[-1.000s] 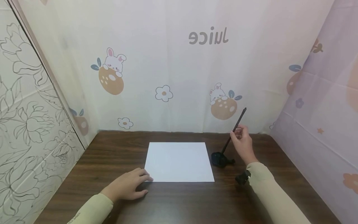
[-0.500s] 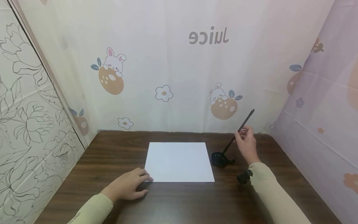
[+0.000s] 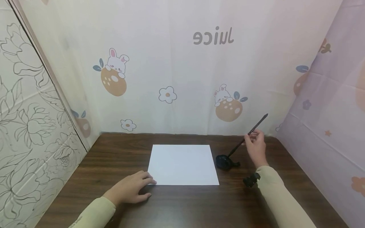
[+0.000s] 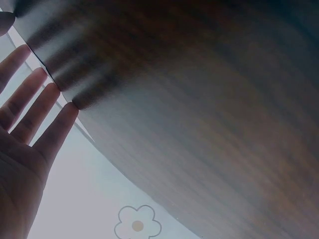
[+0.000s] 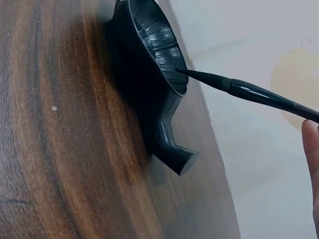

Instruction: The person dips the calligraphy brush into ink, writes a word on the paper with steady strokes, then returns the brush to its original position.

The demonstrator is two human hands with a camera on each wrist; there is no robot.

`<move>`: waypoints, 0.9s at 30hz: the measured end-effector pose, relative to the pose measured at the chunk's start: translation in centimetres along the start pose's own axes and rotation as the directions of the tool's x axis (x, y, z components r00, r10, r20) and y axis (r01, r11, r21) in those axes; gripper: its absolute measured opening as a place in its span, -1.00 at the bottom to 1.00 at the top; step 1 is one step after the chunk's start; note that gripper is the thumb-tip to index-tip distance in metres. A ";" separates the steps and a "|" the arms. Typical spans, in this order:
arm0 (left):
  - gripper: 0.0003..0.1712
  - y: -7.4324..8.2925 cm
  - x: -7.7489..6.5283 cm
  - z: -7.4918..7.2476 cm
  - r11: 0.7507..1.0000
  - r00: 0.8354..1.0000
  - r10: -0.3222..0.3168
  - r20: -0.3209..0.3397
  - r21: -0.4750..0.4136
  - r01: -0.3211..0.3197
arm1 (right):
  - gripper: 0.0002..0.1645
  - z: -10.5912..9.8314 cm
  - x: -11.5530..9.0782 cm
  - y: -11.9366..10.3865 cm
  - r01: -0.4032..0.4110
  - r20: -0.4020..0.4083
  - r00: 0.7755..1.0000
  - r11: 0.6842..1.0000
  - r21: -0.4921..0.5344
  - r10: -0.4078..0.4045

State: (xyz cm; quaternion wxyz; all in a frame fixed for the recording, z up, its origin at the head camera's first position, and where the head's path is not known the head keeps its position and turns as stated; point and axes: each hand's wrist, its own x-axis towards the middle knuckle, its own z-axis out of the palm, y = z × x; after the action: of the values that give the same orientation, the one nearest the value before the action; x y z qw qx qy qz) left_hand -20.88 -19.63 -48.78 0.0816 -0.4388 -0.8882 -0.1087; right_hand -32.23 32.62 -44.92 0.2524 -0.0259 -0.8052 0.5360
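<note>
My right hand [image 3: 256, 150] pinches a dark writing brush [image 3: 261, 120] along its shaft, which leans up to the right. In the right wrist view the dark, pointed bristles of the brush [image 5: 207, 78] reach over the rim of a black ink dish [image 5: 142, 69] with a ribbed inside and a bent stub at one end. That dish [image 3: 223, 162] stands just right of a blank white sheet of paper [image 3: 183, 164]. Fingers spread, my left hand [image 3: 128, 189] rests at the sheet's near left corner; in the left wrist view its fingertips [image 4: 70, 110] touch the surface.
A dark wood-grain table [image 3: 182, 205] carries everything. Behind it hangs a pale curtain [image 3: 188, 69] printed with rabbits, fruit and flowers. Another printed curtain [image 3: 328, 133] closes the right side, and a flower-drawn panel [image 3: 31, 120] the left. A black device [image 3: 251, 180] sits at the right wrist.
My right hand has shifted right and slightly down, tilting the brush further to the right while its lower end stays at the ink dish. The left hand and paper have not moved.
</note>
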 end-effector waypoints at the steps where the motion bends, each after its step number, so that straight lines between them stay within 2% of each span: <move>1: -0.59 0.0 0.0 0.0 1.000 1.000 0.001 -0.001 0.001 -0.001 | -0.40 -0.1 0.0 0.0 -0.015 0.001 1.000 1.000 0.004 0.015; 10: -0.58 0.1 0.0 -0.1 1.000 1.000 0.014 -0.016 0.001 -0.014 | -0.32 -0.5 -0.1 0.6 -0.118 0.012 0.993 0.992 0.046 0.118; 21: -0.60 0.3 0.1 -0.3 1.000 1.000 0.018 -0.015 -0.005 -0.018 | -0.33 -0.9 0.3 1.3 -0.156 -0.024 0.987 0.986 0.059 0.157; 27: -0.59 0.2 0.0 -0.2 1.000 1.000 0.015 -0.020 0.000 -0.015 | -0.35 -1.1 0.2 1.4 -0.147 -0.020 0.989 0.987 0.071 0.149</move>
State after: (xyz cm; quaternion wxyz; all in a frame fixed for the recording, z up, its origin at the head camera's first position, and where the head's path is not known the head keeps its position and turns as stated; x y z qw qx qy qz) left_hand -20.72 -19.60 -48.55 0.0914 -0.4443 -0.8841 -0.1123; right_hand -32.29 34.20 -45.71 0.2227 -0.0838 -0.7787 0.5805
